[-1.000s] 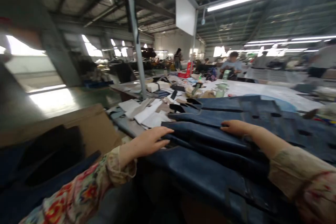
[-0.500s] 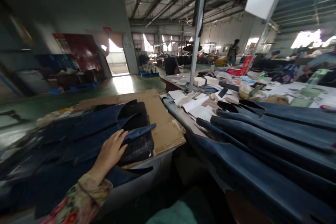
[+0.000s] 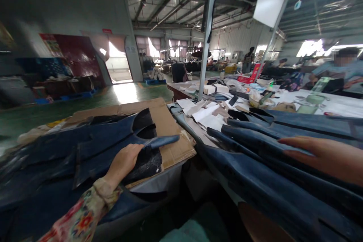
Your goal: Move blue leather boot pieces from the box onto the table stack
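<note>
My left hand (image 3: pixel 123 163) sits on a pile of dark blue cut panels (image 3: pixel 104 134), which look like leather or coated fabric. Its fingers curl around a narrow strip of the top panel (image 3: pixel 161 142), whose tip sticks out over a sheet of brown cardboard (image 3: pixel 167 128). At the right, my right hand (image 3: pixel 320 155) lies flat on a second stack of similar blue panels (image 3: pixel 249 151), holding nothing. Its fingers point left, and the wrist runs out of the picture.
Loose white and beige cut pieces (image 3: pixel 204 113) lie on a long grey work table beyond the stacks. A metal pole (image 3: pixel 205 34) rises behind them. A seated co-worker (image 3: pixel 337 70) is at the far right, and a green factory floor (image 3: pixel 127 94) lies to the left.
My right hand has come into view and rests on the right stack. The narrow blue strip now sticks out further to the right, and my left hand sits slightly lower.
</note>
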`<state>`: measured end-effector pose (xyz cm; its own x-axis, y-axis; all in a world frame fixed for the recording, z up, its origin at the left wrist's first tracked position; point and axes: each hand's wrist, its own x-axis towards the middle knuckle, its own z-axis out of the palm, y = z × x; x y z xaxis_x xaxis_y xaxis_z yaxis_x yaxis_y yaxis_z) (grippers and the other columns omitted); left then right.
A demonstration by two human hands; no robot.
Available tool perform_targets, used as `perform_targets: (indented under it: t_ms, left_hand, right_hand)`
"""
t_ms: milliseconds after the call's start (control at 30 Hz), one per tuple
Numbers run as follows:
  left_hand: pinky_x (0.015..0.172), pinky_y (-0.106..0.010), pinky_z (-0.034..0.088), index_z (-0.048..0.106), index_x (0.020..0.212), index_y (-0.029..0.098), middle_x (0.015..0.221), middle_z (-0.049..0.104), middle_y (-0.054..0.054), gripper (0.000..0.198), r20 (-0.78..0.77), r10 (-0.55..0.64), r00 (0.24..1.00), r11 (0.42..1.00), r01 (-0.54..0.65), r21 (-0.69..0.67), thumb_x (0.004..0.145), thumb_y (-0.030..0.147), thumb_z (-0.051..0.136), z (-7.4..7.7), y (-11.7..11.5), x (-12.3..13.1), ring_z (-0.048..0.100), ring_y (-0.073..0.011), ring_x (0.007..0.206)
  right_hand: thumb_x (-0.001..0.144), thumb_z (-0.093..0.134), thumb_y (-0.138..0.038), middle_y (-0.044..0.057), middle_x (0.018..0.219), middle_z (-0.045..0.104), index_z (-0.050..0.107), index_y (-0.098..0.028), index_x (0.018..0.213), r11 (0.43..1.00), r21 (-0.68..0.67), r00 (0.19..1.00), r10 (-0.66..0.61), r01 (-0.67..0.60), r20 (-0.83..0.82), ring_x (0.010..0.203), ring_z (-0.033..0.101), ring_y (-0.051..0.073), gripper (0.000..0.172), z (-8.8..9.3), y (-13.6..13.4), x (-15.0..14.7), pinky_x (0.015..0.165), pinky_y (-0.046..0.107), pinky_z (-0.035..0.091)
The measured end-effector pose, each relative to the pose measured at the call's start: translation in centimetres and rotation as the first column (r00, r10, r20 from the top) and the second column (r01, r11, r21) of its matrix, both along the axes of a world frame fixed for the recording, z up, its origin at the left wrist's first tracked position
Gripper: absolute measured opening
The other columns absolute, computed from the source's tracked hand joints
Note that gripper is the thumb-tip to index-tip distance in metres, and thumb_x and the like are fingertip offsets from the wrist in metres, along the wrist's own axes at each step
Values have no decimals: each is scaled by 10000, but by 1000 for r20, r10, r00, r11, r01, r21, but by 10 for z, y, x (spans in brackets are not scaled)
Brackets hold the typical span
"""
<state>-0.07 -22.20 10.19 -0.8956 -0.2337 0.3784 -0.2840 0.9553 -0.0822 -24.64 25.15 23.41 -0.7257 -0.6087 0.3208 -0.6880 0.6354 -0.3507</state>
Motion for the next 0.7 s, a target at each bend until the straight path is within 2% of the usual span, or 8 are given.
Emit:
perform_targets:
  t_ms: [67,133,200,333,400,467,600,700]
  left_hand:
    - [829,-334,435,567,1085,164,1040,615,-78,335,-25,-173,985,985,174,6,842,110,342,7,35,-1,540,-201,954]
    - [798,-327,443,570,1071,180,1014,626,-62,329,-25,-306,952,952,306,9,839,96,353,10,65,-3,554,-188,915]
    - [752,-320,449,571,1048,184,967,637,-50,321,-39,-388,921,922,388,2,836,80,353,11,86,-4,566,-181,861]
    - [737,-342,446,563,1025,185,914,647,-52,300,-187,-449,873,893,444,-75,853,100,332,9,103,-3,577,-191,824]
    - [777,-370,435,552,1070,211,927,652,-55,315,-284,-435,854,900,421,-114,848,117,349,5,109,3,578,-207,857]
    - [812,-375,430,533,1129,245,962,654,-47,352,-322,-436,840,899,420,-122,829,127,390,-2,115,14,576,-213,905]
    - [817,-317,472,552,1116,262,983,658,-24,322,-232,-447,864,881,470,53,835,166,426,-27,105,35,587,-186,929]
    - [794,-316,498,602,1001,232,944,661,-44,234,-239,-185,953,907,259,332,875,262,407,-45,73,42,602,-184,895]
  right_hand:
    - [761,600,-326,21,1064,640,630,-349,1058,981,98,985,162,-168,65,960,600,181,300,0,-42,29,894,299,454]
    - [815,506,-289,64,1214,558,520,-240,1233,887,195,907,400,-419,132,1095,529,195,421,-8,-90,67,976,325,404]
    - [778,546,-257,107,1250,521,453,-160,1283,809,186,830,535,-557,159,1129,496,226,522,-27,-137,105,986,350,390]
    - [719,594,-252,168,1213,516,277,-69,1367,803,109,810,583,-586,55,1096,490,278,744,-82,-211,146,938,410,405]
    - [744,520,-169,161,1075,582,246,-61,1376,844,100,848,530,-527,-10,969,549,266,697,-105,-235,146,833,403,451]
    - [759,485,-143,120,928,624,387,-105,1301,864,98,868,496,-493,-6,850,584,242,552,-117,-248,138,734,354,467]
    - [836,453,-201,67,882,647,611,-191,957,902,-65,900,430,-426,70,843,600,193,199,-106,-253,111,724,274,442]
    - [861,445,-233,66,916,655,616,-182,974,880,-302,914,402,-367,60,853,602,185,212,-69,-248,93,741,267,437]
